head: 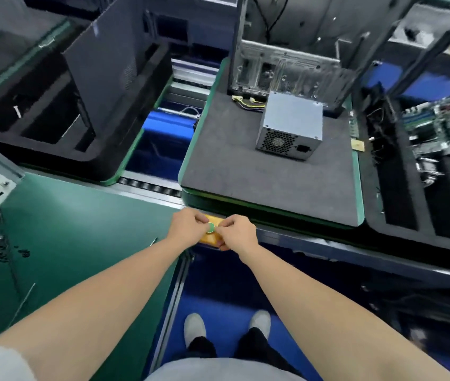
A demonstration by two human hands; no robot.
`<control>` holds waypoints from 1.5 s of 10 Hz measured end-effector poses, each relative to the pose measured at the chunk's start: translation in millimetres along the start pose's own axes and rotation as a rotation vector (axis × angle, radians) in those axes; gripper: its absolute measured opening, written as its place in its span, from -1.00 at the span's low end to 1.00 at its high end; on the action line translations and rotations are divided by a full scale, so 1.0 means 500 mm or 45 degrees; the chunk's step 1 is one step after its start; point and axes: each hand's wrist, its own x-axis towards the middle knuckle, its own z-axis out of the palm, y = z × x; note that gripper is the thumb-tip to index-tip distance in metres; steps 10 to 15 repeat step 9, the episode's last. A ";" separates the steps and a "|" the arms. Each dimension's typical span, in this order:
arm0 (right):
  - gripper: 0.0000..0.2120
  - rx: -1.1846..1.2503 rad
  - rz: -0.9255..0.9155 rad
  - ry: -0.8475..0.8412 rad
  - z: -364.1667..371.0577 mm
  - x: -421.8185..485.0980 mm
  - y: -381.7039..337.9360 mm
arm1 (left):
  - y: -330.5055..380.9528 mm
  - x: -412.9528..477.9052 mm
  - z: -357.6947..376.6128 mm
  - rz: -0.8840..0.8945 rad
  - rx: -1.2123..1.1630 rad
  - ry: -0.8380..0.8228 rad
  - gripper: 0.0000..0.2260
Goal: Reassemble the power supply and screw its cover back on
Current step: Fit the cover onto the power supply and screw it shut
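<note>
The grey metal power supply [291, 125] stands closed on a dark foam pallet [245, 177], its fan grille and socket facing me and its cable bundle [245, 101] trailing behind. Both hands are far from it, at the near edge of the conveyor. They meet on a small yellow button box [209, 239] with a round green button [210, 228]. My left hand [188, 228] curls its fingers over the box's left side, next to the button. From the right, my right hand [237, 233] pinches the box, fingers on top and thumb underneath.
An open computer case [287, 50] stands on the pallet behind the power supply. A black foam tray [400, 193] with a motherboard [444, 122] lies to the right, and another black tray [53, 127] to the left. A green bench [80, 232] with small screws [23, 253] is on my left.
</note>
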 end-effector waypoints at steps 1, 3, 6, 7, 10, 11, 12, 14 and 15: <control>-0.92 0.038 0.047 0.005 0.004 0.000 0.007 | -0.001 0.010 -0.004 -0.031 -0.014 -0.011 -0.87; -0.73 0.006 0.205 0.034 0.022 0.004 -0.009 | 0.012 0.013 -0.013 -0.143 -0.087 -0.037 -0.83; -0.66 -0.058 0.241 0.045 0.020 0.004 -0.020 | 0.025 0.014 -0.008 -0.177 -0.092 -0.029 -0.74; -0.70 -0.045 0.204 0.039 0.017 0.001 -0.014 | 0.028 0.010 -0.003 -0.180 -0.112 -0.028 -0.81; -0.97 0.033 0.059 -0.009 -0.007 0.000 0.015 | 0.045 -0.002 0.033 -0.035 -0.108 0.105 -0.84; -0.97 0.033 0.059 -0.009 -0.007 0.000 0.015 | 0.045 -0.002 0.033 -0.035 -0.108 0.105 -0.84; -0.97 0.033 0.059 -0.009 -0.007 0.000 0.015 | 0.045 -0.002 0.033 -0.035 -0.108 0.105 -0.84; -0.97 0.033 0.059 -0.009 -0.007 0.000 0.015 | 0.045 -0.002 0.033 -0.035 -0.108 0.105 -0.84; -0.97 0.033 0.059 -0.009 -0.007 0.000 0.015 | 0.045 -0.002 0.033 -0.035 -0.108 0.105 -0.84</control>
